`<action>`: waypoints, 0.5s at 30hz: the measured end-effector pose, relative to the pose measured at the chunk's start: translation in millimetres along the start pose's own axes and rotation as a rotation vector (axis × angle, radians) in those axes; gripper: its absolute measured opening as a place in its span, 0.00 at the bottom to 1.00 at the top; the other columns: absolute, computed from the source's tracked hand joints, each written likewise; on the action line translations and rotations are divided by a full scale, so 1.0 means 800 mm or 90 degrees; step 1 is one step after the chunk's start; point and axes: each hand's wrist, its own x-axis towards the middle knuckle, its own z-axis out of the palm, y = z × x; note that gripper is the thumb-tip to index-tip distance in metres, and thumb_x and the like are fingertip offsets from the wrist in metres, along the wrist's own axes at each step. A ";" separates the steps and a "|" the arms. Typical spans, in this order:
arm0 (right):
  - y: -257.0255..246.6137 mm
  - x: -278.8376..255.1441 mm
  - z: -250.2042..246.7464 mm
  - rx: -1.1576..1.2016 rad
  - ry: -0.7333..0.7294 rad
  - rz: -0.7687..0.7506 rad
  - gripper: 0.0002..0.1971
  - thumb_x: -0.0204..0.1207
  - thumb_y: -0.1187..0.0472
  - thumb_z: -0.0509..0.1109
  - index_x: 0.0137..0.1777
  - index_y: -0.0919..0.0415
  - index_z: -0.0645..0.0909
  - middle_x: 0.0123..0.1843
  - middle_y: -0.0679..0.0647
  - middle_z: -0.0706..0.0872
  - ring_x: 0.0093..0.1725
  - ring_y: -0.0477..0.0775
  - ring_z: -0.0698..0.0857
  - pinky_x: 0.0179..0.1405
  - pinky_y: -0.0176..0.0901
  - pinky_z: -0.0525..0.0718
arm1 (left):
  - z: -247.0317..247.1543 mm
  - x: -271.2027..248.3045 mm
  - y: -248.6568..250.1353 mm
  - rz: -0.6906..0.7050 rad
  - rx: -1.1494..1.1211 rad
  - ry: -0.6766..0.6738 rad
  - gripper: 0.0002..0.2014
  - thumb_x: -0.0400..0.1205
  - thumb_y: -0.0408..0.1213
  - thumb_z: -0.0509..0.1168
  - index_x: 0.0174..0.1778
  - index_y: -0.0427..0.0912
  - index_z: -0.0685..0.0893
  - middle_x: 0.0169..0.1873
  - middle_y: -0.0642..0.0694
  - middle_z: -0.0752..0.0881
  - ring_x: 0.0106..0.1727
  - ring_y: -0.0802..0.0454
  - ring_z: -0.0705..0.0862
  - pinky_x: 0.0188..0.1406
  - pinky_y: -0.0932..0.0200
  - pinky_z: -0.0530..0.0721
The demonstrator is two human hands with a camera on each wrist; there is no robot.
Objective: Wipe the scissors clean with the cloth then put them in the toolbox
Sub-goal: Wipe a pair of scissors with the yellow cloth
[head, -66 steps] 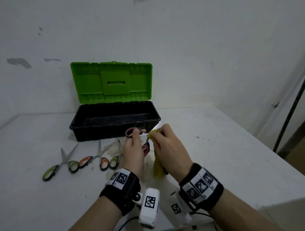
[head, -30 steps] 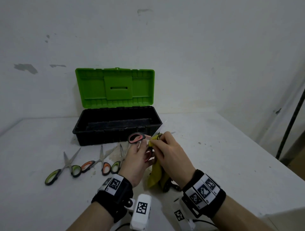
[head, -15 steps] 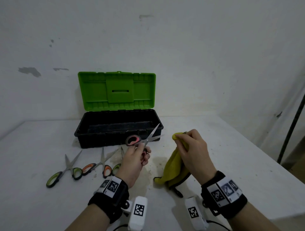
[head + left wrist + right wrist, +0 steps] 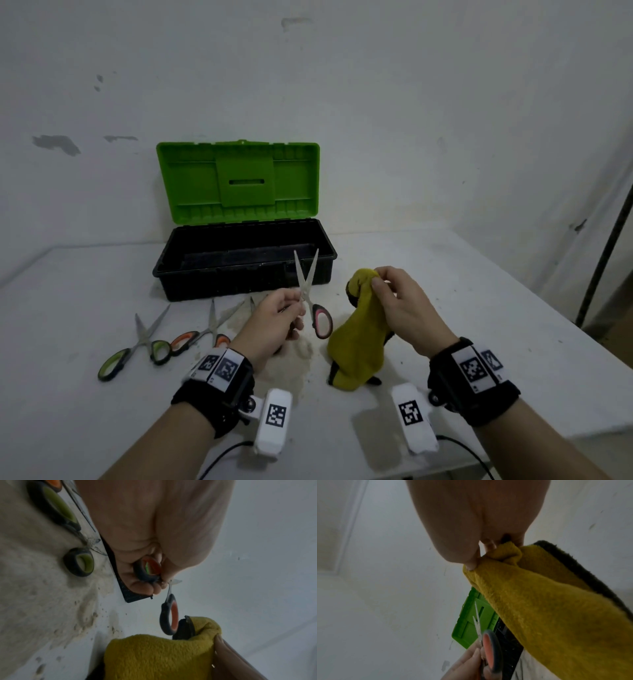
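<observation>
1. White table (image 4: 479,308), stained and gritty near the hands, was set against a scuffed white wall (image 4: 411,102).
2. Red-handled scissors (image 4: 310,301) were gripped by left hand (image 4: 274,322), blades up, before the open toolbox (image 4: 191,270).
3. Yellow cloth (image 4: 359,339) was pinched by right hand (image 4: 404,305), its lower end resting on the table.

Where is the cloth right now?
In the head view, the cloth hangs from the right hand, right of the held scissors, lower end on the table.

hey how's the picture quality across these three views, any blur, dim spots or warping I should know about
Head view: evenly lit and sharp, with wide-angle bending at the edges; the scissors and toolbox read clearly. Left wrist view: dim, the left hand close and soft, the yellow cloth sharper. Right wrist view: hazy, the right hand blurred, the table tilted.
</observation>
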 end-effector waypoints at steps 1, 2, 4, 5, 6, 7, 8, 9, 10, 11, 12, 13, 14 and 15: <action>0.000 0.000 -0.001 0.000 -0.019 0.004 0.10 0.87 0.53 0.58 0.50 0.51 0.81 0.48 0.52 0.84 0.45 0.48 0.82 0.41 0.40 0.78 | -0.001 -0.001 0.002 0.001 -0.001 -0.002 0.10 0.89 0.29 0.59 0.63 0.39 0.81 0.43 0.44 0.84 0.37 0.54 0.81 0.32 0.62 0.81; -0.001 0.000 -0.003 0.004 -0.037 0.006 0.11 0.87 0.54 0.58 0.49 0.53 0.81 0.47 0.54 0.85 0.42 0.49 0.82 0.39 0.41 0.78 | -0.003 -0.001 0.004 0.005 0.004 -0.002 0.08 0.88 0.29 0.60 0.60 0.40 0.82 0.41 0.44 0.83 0.35 0.55 0.80 0.30 0.62 0.79; -0.002 -0.001 -0.006 0.028 -0.068 0.018 0.12 0.87 0.55 0.58 0.49 0.54 0.82 0.45 0.59 0.87 0.38 0.49 0.80 0.37 0.42 0.78 | -0.005 -0.002 0.006 0.031 0.043 -0.003 0.04 0.87 0.32 0.64 0.53 0.43 0.83 0.37 0.47 0.83 0.32 0.56 0.79 0.28 0.63 0.78; -0.003 -0.001 -0.007 0.040 -0.083 0.026 0.12 0.87 0.55 0.58 0.49 0.54 0.82 0.45 0.60 0.87 0.38 0.49 0.81 0.37 0.43 0.78 | -0.007 -0.003 0.006 0.046 0.072 -0.006 0.02 0.86 0.34 0.67 0.50 0.44 0.84 0.35 0.49 0.83 0.31 0.58 0.79 0.29 0.63 0.78; -0.003 -0.002 -0.006 0.043 -0.094 0.035 0.12 0.88 0.54 0.57 0.49 0.54 0.82 0.45 0.59 0.87 0.39 0.50 0.81 0.39 0.44 0.79 | -0.008 -0.002 0.005 0.058 0.099 -0.010 0.01 0.84 0.36 0.69 0.47 0.45 0.84 0.35 0.51 0.84 0.30 0.61 0.80 0.30 0.63 0.78; -0.004 -0.003 -0.004 0.037 -0.103 0.043 0.12 0.88 0.54 0.57 0.50 0.54 0.82 0.46 0.58 0.87 0.41 0.51 0.82 0.42 0.45 0.80 | -0.010 -0.002 0.004 0.069 0.124 -0.014 0.03 0.83 0.37 0.71 0.45 0.45 0.84 0.35 0.52 0.85 0.29 0.64 0.80 0.32 0.64 0.78; -0.005 -0.004 -0.001 0.029 -0.106 0.050 0.13 0.88 0.54 0.56 0.51 0.54 0.82 0.48 0.56 0.87 0.45 0.52 0.83 0.47 0.44 0.81 | -0.011 0.000 0.002 0.078 0.145 -0.020 0.04 0.82 0.38 0.72 0.43 0.45 0.84 0.35 0.53 0.86 0.28 0.67 0.80 0.34 0.65 0.78; -0.006 -0.005 0.002 0.025 -0.107 0.057 0.13 0.88 0.54 0.55 0.53 0.56 0.81 0.49 0.55 0.86 0.48 0.52 0.83 0.51 0.44 0.81 | -0.011 0.001 0.001 0.086 0.164 -0.024 0.05 0.81 0.38 0.74 0.42 0.46 0.84 0.35 0.53 0.87 0.30 0.68 0.81 0.36 0.66 0.78; -0.007 -0.007 0.005 0.026 -0.107 0.066 0.14 0.88 0.53 0.55 0.53 0.57 0.81 0.50 0.54 0.86 0.50 0.52 0.83 0.54 0.45 0.81 | -0.012 0.002 0.000 0.095 0.182 -0.024 0.06 0.80 0.39 0.75 0.41 0.46 0.85 0.36 0.53 0.88 0.32 0.68 0.82 0.38 0.66 0.79; -0.009 -0.009 0.008 0.032 -0.111 0.079 0.15 0.88 0.52 0.54 0.54 0.58 0.80 0.50 0.53 0.85 0.51 0.53 0.83 0.55 0.46 0.80 | -0.012 0.002 0.000 0.101 0.195 -0.022 0.07 0.79 0.40 0.76 0.40 0.47 0.85 0.37 0.51 0.89 0.35 0.66 0.84 0.40 0.66 0.80; -0.010 -0.011 0.010 0.043 -0.117 0.098 0.15 0.87 0.50 0.55 0.54 0.58 0.80 0.50 0.52 0.85 0.50 0.52 0.83 0.54 0.47 0.80 | -0.012 0.002 -0.001 0.104 0.201 -0.019 0.07 0.78 0.41 0.77 0.40 0.47 0.85 0.38 0.50 0.90 0.37 0.63 0.85 0.42 0.65 0.81; -0.012 -0.014 0.011 0.061 -0.124 0.122 0.14 0.86 0.49 0.56 0.55 0.57 0.79 0.50 0.51 0.85 0.50 0.51 0.83 0.51 0.46 0.82 | -0.012 0.002 -0.002 0.103 0.204 -0.019 0.07 0.78 0.41 0.77 0.40 0.47 0.85 0.39 0.49 0.90 0.39 0.61 0.85 0.44 0.63 0.82; -0.014 -0.016 0.013 0.074 -0.131 0.143 0.12 0.85 0.48 0.57 0.56 0.54 0.78 0.50 0.51 0.85 0.49 0.50 0.84 0.48 0.45 0.82 | -0.012 0.002 -0.003 0.104 0.211 -0.019 0.08 0.77 0.41 0.78 0.40 0.46 0.85 0.39 0.48 0.90 0.40 0.58 0.86 0.45 0.60 0.84; -0.015 -0.017 0.014 0.072 -0.135 0.150 0.10 0.84 0.49 0.59 0.57 0.52 0.77 0.50 0.50 0.86 0.49 0.50 0.85 0.45 0.44 0.82 | -0.012 0.002 -0.004 0.106 0.220 -0.019 0.09 0.77 0.42 0.78 0.40 0.45 0.84 0.39 0.47 0.90 0.41 0.54 0.87 0.46 0.57 0.86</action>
